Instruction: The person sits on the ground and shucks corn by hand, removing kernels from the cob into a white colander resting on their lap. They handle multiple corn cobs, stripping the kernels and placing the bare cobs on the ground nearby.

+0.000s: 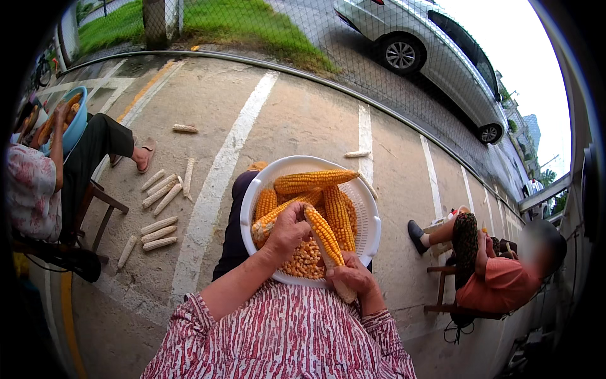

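Note:
A white plastic basket [374, 237] rests on my lap. Whole ears of dried yellow corn [312, 181] lie in it, with loose kernels [305, 260] at its near side. My right hand [355, 275] grips the lower end of a partly shelled ear of corn [325, 234], whose near side shows bare pale cob. At the upper end of that same ear is my left hand [289, 230], its fingers bent against the kernels; whether it grips the ear or only presses on it, I cannot tell.
Several bare cobs [161, 194] lie on the concrete at the left, with one more [357, 154] beyond the basket. A seated person with a blue basin [78, 125] is at the left, another person [502, 279] at the right. A wire fence [303, 71] runs ahead; a silver car stands behind it.

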A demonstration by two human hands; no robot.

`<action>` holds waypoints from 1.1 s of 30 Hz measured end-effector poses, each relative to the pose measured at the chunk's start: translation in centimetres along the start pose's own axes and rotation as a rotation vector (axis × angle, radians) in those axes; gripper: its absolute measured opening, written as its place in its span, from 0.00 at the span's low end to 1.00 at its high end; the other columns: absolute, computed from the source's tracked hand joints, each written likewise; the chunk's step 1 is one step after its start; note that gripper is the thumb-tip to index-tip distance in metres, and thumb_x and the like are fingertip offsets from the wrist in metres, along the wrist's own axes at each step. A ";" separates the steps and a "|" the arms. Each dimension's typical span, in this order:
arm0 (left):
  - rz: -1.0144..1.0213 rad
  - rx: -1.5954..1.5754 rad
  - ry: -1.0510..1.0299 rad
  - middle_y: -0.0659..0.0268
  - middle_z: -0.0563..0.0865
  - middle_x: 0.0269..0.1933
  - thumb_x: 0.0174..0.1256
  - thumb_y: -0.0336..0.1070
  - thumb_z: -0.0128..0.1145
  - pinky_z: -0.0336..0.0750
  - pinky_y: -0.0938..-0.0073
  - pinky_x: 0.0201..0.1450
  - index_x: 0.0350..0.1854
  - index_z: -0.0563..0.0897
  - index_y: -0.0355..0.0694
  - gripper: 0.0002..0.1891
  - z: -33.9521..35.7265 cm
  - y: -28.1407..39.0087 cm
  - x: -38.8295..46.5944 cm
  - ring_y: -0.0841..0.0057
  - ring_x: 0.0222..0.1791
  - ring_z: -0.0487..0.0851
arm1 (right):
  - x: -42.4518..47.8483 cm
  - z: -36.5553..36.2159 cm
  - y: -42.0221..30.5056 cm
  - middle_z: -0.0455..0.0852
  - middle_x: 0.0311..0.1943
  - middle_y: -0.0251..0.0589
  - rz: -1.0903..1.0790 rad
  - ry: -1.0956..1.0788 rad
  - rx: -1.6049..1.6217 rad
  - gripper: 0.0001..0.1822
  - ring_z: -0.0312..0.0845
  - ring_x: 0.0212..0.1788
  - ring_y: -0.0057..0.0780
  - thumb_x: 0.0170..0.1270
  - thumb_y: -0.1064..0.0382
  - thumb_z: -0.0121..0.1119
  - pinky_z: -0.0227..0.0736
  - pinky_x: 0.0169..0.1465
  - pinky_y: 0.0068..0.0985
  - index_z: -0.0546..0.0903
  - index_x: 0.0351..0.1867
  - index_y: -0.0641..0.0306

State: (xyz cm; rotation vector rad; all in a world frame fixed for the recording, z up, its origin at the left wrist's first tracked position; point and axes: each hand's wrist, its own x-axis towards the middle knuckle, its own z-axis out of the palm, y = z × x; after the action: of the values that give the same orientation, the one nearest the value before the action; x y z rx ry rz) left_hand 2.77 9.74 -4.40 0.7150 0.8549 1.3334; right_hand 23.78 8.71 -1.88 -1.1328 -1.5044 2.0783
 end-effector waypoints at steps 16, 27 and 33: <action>-0.057 -0.094 -0.032 0.68 0.80 0.39 0.58 0.32 0.58 0.76 0.83 0.37 0.48 0.73 0.37 0.16 -0.2 0.1 0.1 0.85 0.34 0.77 | 0.0 0.0 -0.4 0.79 0.29 0.31 0.039 0.004 -0.028 0.17 0.74 0.29 0.19 0.53 0.62 0.62 0.71 0.33 0.19 0.80 0.43 0.69; -0.038 -0.051 -0.006 0.67 0.79 0.37 0.57 0.28 0.53 0.76 0.81 0.36 0.46 0.73 0.37 0.13 -0.1 0.0 0.3 0.83 0.33 0.77 | 0.2 1.0 -0.9 0.74 0.24 0.24 0.028 0.043 -0.073 0.06 0.67 0.26 0.15 0.53 0.66 0.60 0.65 0.30 0.18 0.75 0.29 0.61; -0.028 -0.007 0.006 0.67 0.78 0.37 0.57 0.26 0.50 0.77 0.79 0.37 0.46 0.73 0.36 0.13 0.3 0.5 0.2 0.81 0.34 0.77 | 0.3 0.9 -0.8 0.74 0.24 0.24 -0.002 0.031 -0.097 0.06 0.66 0.25 0.15 0.52 0.65 0.61 0.64 0.30 0.18 0.75 0.28 0.61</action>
State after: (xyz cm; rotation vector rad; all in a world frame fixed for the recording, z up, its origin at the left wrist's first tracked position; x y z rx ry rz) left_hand 2.77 9.99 -3.79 0.6913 0.8616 1.3132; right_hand 22.80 8.64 -1.16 -1.1922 -1.6063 1.9970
